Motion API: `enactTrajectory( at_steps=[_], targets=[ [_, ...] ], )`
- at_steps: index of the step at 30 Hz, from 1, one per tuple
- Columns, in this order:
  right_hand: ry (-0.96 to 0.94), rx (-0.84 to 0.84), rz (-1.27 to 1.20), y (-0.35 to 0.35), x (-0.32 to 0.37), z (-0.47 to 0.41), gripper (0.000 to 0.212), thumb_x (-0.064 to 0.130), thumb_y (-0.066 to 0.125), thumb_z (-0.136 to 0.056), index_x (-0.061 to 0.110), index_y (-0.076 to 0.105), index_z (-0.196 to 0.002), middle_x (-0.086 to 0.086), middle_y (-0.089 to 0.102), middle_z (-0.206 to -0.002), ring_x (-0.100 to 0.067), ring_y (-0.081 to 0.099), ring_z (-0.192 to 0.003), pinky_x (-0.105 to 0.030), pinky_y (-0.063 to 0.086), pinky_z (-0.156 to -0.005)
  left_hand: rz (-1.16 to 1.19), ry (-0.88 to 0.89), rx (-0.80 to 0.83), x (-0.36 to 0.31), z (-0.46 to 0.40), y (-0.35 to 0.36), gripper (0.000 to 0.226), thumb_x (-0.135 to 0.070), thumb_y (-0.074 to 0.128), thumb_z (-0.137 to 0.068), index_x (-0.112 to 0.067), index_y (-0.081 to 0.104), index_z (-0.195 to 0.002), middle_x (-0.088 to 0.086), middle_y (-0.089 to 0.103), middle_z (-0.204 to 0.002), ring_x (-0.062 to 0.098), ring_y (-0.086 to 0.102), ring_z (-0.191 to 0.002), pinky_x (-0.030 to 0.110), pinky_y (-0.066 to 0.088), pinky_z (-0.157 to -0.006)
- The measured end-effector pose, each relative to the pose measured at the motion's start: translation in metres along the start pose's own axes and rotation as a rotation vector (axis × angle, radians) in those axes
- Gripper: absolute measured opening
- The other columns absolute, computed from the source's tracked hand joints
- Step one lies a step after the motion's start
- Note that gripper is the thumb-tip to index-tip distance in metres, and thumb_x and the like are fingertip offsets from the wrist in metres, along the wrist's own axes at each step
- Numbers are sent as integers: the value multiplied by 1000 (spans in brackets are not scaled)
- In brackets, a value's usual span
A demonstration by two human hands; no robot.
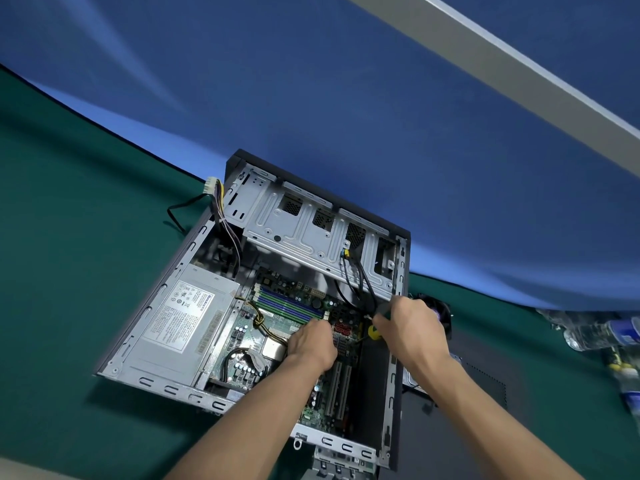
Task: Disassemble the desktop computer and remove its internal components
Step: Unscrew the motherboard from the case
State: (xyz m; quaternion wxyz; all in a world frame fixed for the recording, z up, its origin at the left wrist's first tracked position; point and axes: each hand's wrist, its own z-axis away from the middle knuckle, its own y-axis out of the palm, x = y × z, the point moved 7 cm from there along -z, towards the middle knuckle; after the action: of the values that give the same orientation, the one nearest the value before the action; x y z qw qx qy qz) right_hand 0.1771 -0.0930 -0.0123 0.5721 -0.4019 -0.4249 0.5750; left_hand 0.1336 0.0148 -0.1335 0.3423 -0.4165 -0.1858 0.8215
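Setting: green cloth table [69, 237] with a blue backdrop [311, 81] behind; we see the open desktop case [403, 375] lying on its side in the middle of the cloth.
Task thing: the motherboard [311, 313] sits in the case floor, beside the grey power supply [180, 327] and below the empty drive cage [311, 230].
Risk, cables: black front-panel cables [356, 282] run down from the cage to the board; we judge that a sideways tug could bend header pins or tear a wire from its plug.
Risk, board: our left hand leans near the heatsink fins, so a slip could scrape components.
Left hand [313, 344]: fingers curled down onto the board; whether they pinch anything we cannot tell.
Right hand [412, 327]: fingers closed around the cable ends by a yellow-handled tool [374, 332]; which of them it grips is unclear.
Aside: water bottles [595, 334] lie at the table's right edge.
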Motion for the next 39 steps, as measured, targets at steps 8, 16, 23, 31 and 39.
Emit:
enactTrajectory(
  at_steps=[8,16,23,31,39],
  targets=[
    [4,1,22,-2,-1,0,26,26,53,-91,5,57,-76,-3,54,-58,-22,47,-48,-25,33,-42,1,-8,1,0,-1,1,12,-5,53,-90,-5,61,-99,11,60,-110,25,62,-95,36,51,-76],
    [19,0,62,-3,0,1,29,29,53,-93,9,50,-72,0,51,-58,-19,48,-49,-24,29,-41,8,-2,-5,1,-1,2,12,-6,54,-89,-4,62,-98,12,60,-111,27,61,-96,37,51,-77],
    [111,80,187,-8,2,-8,43,39,31,-98,5,58,-95,-9,60,-89,-28,54,-76,-30,41,-64,-3,-1,3,3,-3,3,14,-6,55,-88,-9,63,-99,8,61,-103,24,61,-90,33,49,-70],
    [13,146,77,-5,7,-7,36,48,55,-90,17,43,-105,-4,60,-94,-24,56,-78,-32,45,-61,-18,13,13,4,-4,3,22,-5,51,-89,-11,61,-108,7,62,-106,23,59,-89,31,46,-69],
    [63,177,95,-8,8,-3,35,34,54,-92,11,39,-115,-8,56,-102,-26,56,-81,-31,40,-63,7,23,12,7,-7,4,30,-3,51,-89,-12,59,-116,8,61,-115,25,60,-100,35,50,-85]
  ],
)
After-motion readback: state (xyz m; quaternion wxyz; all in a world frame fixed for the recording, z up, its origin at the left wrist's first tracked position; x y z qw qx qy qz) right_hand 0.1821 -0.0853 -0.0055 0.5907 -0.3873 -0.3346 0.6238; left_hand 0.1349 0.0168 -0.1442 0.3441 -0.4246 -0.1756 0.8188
